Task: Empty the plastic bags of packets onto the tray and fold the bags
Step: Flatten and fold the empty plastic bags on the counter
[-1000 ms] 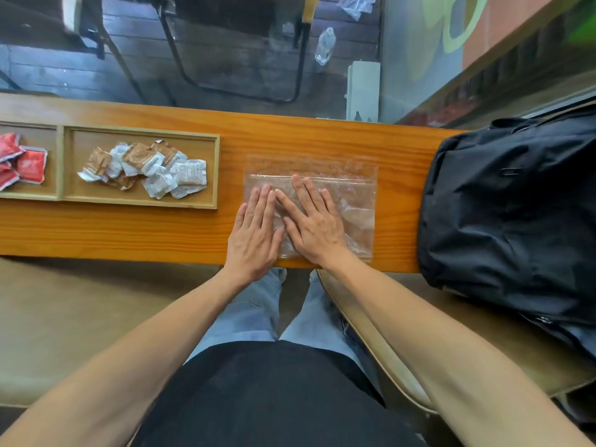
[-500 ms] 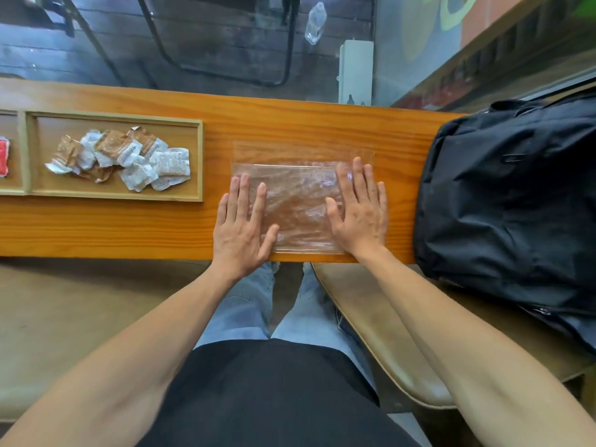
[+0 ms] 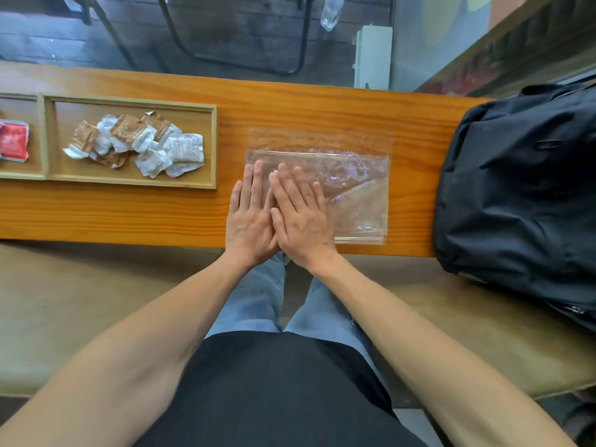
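A clear, empty plastic bag (image 3: 354,185) lies flat on the wooden counter (image 3: 290,104), its far part folded over toward me. My left hand (image 3: 250,217) and my right hand (image 3: 301,214) press side by side on the bag's left part, fingers straight and flat, the right overlapping the left a little. To the left stands a wooden tray (image 3: 130,183) holding several brown and white packets (image 3: 142,145). A red packet (image 3: 13,145) lies in the neighbouring compartment at the frame's left edge.
A black backpack (image 3: 522,201) rests on the counter's right end, close to the bag's right edge. A tan bench (image 3: 80,301) runs below the counter's near edge. Behind the counter a glass pane shows a floor, a bottle (image 3: 330,11) and a white box (image 3: 372,56).
My hands, spread apart on the bag half a second ago, have come back together at the bag's left side. The bag stays flat in place.
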